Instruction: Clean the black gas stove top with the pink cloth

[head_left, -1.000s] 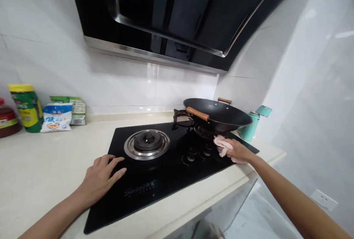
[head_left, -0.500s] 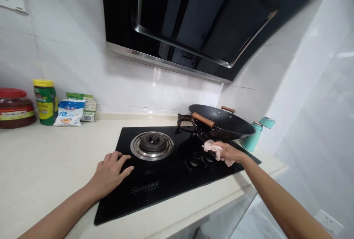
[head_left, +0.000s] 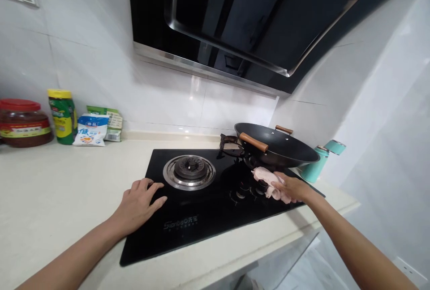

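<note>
My right hand [head_left: 289, 187] grips a crumpled pink cloth [head_left: 266, 177] on the black glass gas stove [head_left: 188, 207], beside the control knobs [head_left: 242, 190]. Just behind the cloth, a black wok [head_left: 285, 149] with wooden handles sits over the right side of the stove. My left hand [head_left: 143, 200] rests at the stove's left edge with its fingers apart and nothing in it. Close to those fingers is the bare left burner [head_left: 191, 169] with its steel ring.
A black range hood [head_left: 235, 21] hangs low above the stove. Along the back wall stand a red-lidded jar [head_left: 24, 124], a yellow-capped green container [head_left: 62, 120], and a white-and-blue packet [head_left: 90, 131]. A teal flask [head_left: 315, 164] is right of the wok.
The pink cloth in my right hand has shifted slightly and now lies flatter beside the knobs. My left hand stays at the stove's edge. The whole view has moved a little.
</note>
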The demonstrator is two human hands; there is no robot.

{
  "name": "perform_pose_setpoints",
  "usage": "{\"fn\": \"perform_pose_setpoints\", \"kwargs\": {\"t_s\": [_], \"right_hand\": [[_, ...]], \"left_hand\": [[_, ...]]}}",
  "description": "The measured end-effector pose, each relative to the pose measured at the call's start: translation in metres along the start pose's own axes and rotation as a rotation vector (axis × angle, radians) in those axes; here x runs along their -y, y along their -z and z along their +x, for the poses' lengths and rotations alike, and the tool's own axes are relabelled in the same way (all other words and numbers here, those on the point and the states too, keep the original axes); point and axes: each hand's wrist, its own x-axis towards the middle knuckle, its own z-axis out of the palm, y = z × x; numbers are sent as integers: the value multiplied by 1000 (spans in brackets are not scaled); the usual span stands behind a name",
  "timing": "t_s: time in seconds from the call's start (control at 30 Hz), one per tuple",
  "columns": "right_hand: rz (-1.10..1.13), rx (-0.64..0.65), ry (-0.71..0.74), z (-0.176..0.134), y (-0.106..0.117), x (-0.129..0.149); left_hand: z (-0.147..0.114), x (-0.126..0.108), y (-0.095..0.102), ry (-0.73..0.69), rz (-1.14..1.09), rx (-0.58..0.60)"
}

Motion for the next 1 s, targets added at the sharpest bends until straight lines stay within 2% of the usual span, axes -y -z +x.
{"fn": "perform_pose_setpoints", "kwargs": {"t_s": [0.1, 0.37, 0.57, 0.8, 0.9, 1.0], "right_hand": [[104, 103, 61, 5, -2, 4], [232, 118, 77, 38, -9, 27], [180, 39, 152, 36, -14, 51], [43, -59, 210, 21, -19, 67], [27, -47, 242, 19, -27, 89], [20, 30, 297, 22, -37, 119]], "left_hand": [[1, -1, 0, 11, 10, 1], [0, -1, -2, 4, -27, -11], [1, -3, 0, 23, -21, 10], [2, -2, -3, 22, -1, 18], [3, -2, -4, 20, 10, 0], [4, -1, -4, 20, 15, -4]]}}
